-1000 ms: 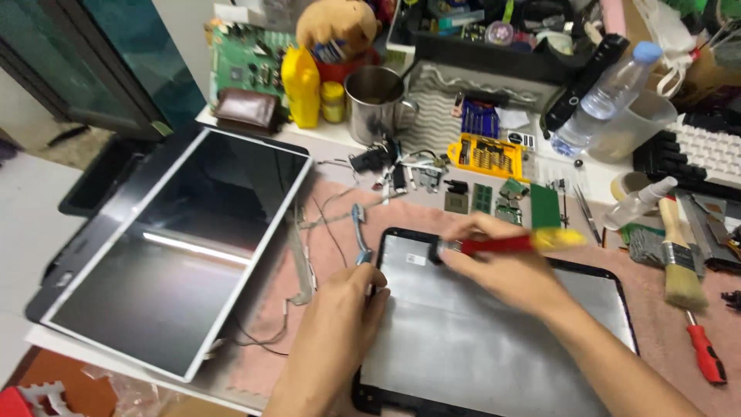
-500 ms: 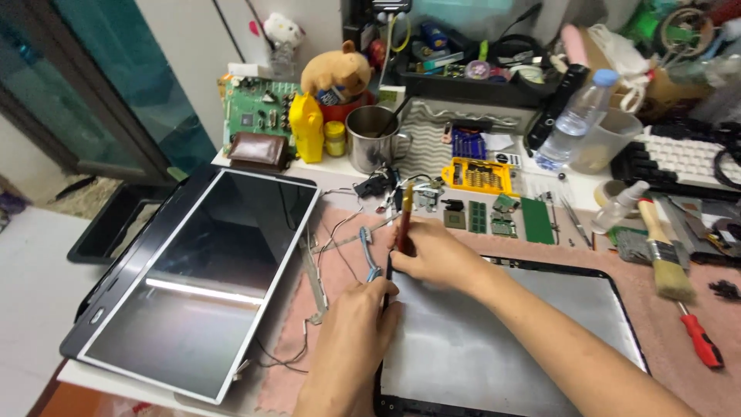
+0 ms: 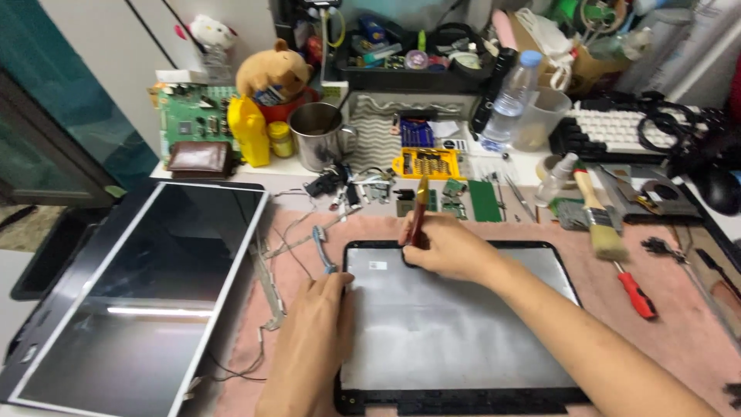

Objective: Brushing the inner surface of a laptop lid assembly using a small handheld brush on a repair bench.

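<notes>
the loose screen panel [image 3: 147, 286] is parked off to the left so the bench [image 3: 679, 324] has room. the laptop lid [image 3: 455, 324] lies flat under both hands. left hand [image 3: 312, 340] presses flat on its left edge to steady it, right hand [image 3: 448, 247] is closed round a red screwdriver [image 3: 419, 212] held upright at the top edge.

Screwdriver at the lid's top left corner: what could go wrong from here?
1. The screwdriver, held upright in the right hand, could slip and scratch the grey laptop lid.
2. The bare display panel lies close to the left hand; an elbow or tool could hit it.
3. The loose thin cables nearby could snag.
</notes>
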